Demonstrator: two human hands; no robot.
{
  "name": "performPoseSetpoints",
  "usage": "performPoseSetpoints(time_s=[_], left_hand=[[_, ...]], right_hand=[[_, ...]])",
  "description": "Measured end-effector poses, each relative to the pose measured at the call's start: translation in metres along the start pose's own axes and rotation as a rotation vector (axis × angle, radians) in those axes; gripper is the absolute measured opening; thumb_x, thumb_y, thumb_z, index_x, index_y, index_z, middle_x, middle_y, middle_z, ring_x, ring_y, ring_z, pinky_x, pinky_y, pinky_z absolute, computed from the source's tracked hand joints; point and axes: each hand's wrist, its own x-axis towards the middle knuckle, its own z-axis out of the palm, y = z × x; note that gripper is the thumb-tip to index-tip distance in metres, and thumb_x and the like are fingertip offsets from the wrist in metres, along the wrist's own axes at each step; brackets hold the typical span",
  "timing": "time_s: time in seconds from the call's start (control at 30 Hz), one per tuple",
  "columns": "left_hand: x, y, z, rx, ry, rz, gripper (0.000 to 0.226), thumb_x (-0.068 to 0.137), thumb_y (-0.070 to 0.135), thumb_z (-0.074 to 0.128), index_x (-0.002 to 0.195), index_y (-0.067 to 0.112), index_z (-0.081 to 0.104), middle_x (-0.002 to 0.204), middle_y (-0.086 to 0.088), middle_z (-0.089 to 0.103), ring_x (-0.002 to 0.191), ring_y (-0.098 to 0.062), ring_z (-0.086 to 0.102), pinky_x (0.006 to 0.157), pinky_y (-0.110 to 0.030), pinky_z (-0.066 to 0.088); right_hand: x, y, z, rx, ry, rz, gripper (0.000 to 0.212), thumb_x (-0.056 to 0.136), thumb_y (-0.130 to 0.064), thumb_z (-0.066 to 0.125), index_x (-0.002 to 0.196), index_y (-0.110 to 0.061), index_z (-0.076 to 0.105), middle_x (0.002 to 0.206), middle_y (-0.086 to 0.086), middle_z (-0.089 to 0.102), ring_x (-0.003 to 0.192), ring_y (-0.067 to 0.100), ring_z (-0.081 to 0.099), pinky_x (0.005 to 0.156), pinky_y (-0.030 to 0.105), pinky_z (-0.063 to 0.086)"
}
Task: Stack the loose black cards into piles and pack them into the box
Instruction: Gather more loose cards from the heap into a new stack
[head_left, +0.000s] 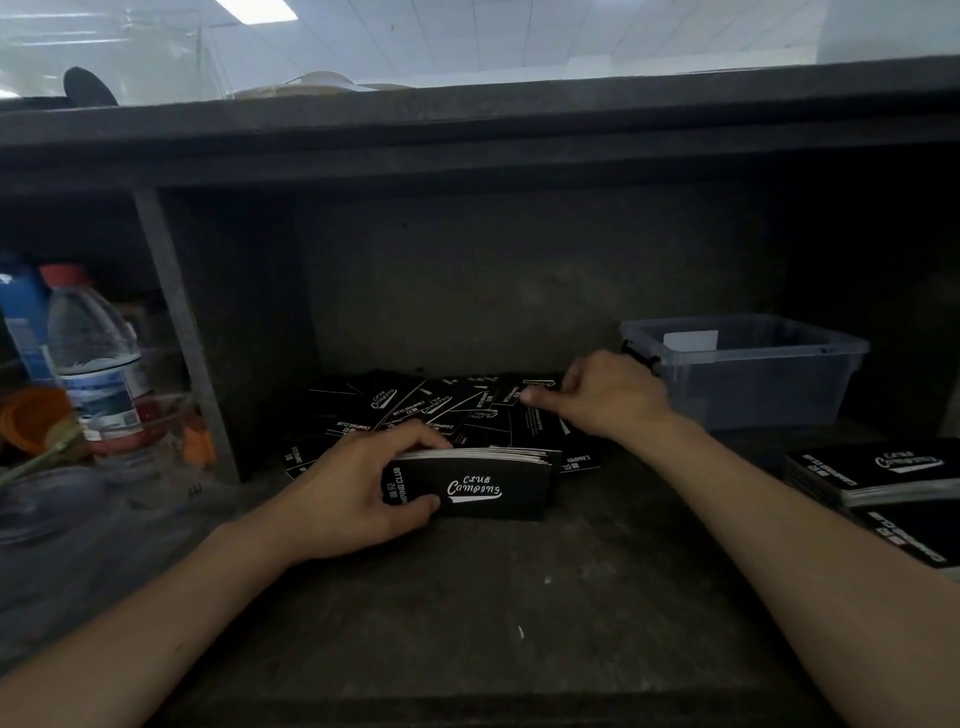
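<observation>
The left hand clamps a squared pile of black Camping Club cards on edge, thumb below and fingers over the top, likely so new cards can be added. At one o'clock from it, the right hand pinches a loose card off the scattered heap. The clear plastic box sits at three o'clock of the heap, against the back wall. Finished piles lie near the right edge; the near worktop lies bare.

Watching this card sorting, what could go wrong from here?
The stack stands on edge, held only at one end by the left hand; its free end could fan out. The right hand, pinching a loose card, might scatter the loose pile.
</observation>
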Motion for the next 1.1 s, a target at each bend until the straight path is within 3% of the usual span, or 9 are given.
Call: performPoseSetpoints(time_s=[0.1, 0.2, 0.37, 0.53, 0.63, 0.73, 0.87, 1.0, 1.1], left_hand=[[0.0, -0.001, 0.0, 0.024, 0.012, -0.019, 0.034, 0.082, 0.029, 0.081, 0.107, 0.037, 0.06, 0.095, 0.017, 0.073, 0.082, -0.009, 0.073, 0.071, -0.032, 0.06], [-0.001, -0.002, 0.001, 0.055, 0.029, -0.038, 0.032, 0.08, 0.027, 0.084, 0.101, 0.034, 0.061, 0.094, 0.02, 0.072, 0.082, -0.005, 0.072, 0.07, -0.027, 0.059], [0.0, -0.001, 0.002, 0.071, 0.03, -0.028, 0.032, 0.079, 0.024, 0.085, 0.1, 0.033, 0.062, 0.096, 0.024, 0.069, 0.084, 0.001, 0.07, 0.071, -0.015, 0.054], [0.0, -0.001, 0.002, 0.06, 0.038, -0.027, 0.033, 0.079, 0.024, 0.085, 0.099, 0.033, 0.062, 0.096, 0.023, 0.07, 0.085, 0.001, 0.07, 0.073, -0.016, 0.055], [0.0, -0.001, 0.002, 0.075, 0.05, -0.001, 0.033, 0.079, 0.025, 0.085, 0.098, 0.035, 0.061, 0.095, 0.019, 0.069, 0.088, 0.0, 0.068, 0.074, -0.017, 0.053], [0.0, -0.004, 0.002, 0.077, 0.054, 0.024, 0.03, 0.078, 0.035, 0.082, 0.101, 0.03, 0.063, 0.107, 0.018, 0.062, 0.099, -0.004, 0.065, 0.084, -0.025, 0.055], [0.0, -0.007, 0.001, 0.065, 0.049, 0.024, 0.037, 0.075, 0.046, 0.076, 0.105, 0.034, 0.06, 0.133, 0.023, 0.049, 0.121, -0.001, 0.057, 0.099, -0.027, 0.052], [0.0, -0.006, 0.001, 0.067, 0.088, -0.009, 0.05, 0.071, 0.041, 0.083, 0.11, 0.039, 0.052, 0.148, 0.021, 0.036, 0.133, 0.006, 0.044, 0.11, -0.025, 0.043], [0.001, -0.005, 0.002, 0.027, 0.112, -0.05, 0.066, 0.071, 0.027, 0.09, 0.119, 0.035, 0.046, 0.147, 0.016, 0.041, 0.129, 0.006, 0.048, 0.11, -0.027, 0.045]], right_hand=[[0.001, 0.004, 0.01, -0.057, -0.219, 0.111, 0.07, 0.051, -0.084, 0.069, 0.077, -0.02, 0.056, 0.089, 0.001, 0.064, 0.084, 0.019, 0.062, 0.065, 0.029, 0.046], [0.004, 0.006, 0.0, 0.209, -0.246, 0.218, 0.054, 0.063, -0.04, 0.09, 0.099, -0.009, 0.064, 0.099, 0.009, 0.07, 0.085, 0.021, 0.067, 0.073, 0.032, 0.056], [0.001, 0.012, -0.022, 0.693, -0.247, 0.297, 0.015, 0.088, -0.002, 0.066, 0.09, -0.011, 0.054, 0.074, 0.007, 0.062, 0.055, 0.014, 0.059, 0.052, 0.023, 0.042], [0.003, 0.014, -0.016, 0.636, -0.157, 0.177, 0.031, 0.09, -0.006, 0.066, 0.117, -0.009, 0.051, 0.1, 0.014, 0.068, 0.048, 0.015, 0.066, 0.033, 0.017, 0.036], [0.004, 0.01, -0.018, 0.688, -0.081, 0.056, 0.027, 0.096, -0.023, 0.059, 0.111, 0.0, 0.063, 0.102, 0.016, 0.073, 0.078, 0.023, 0.071, 0.05, 0.021, 0.046], [0.002, 0.004, -0.027, 0.764, -0.018, -0.074, 0.017, 0.098, -0.022, 0.054, 0.102, -0.01, 0.065, 0.103, 0.006, 0.073, 0.098, 0.019, 0.07, 0.074, 0.031, 0.054], [-0.007, 0.0, -0.032, 0.655, -0.002, -0.361, 0.012, 0.091, -0.015, 0.066, 0.098, -0.008, 0.072, 0.083, 0.007, 0.075, 0.077, 0.019, 0.069, 0.066, 0.025, 0.05], [-0.015, -0.01, -0.033, 0.463, -0.156, -0.452, 0.014, 0.078, -0.03, 0.079, 0.086, -0.019, 0.079, 0.087, -0.004, 0.072, 0.08, 0.002, 0.066, 0.068, 0.012, 0.047], [-0.02, -0.02, -0.012, 0.405, -0.329, -0.439, 0.017, 0.08, -0.036, 0.076, 0.087, -0.02, 0.078, 0.087, -0.003, 0.075, 0.077, 0.001, 0.066, 0.072, 0.018, 0.049]])
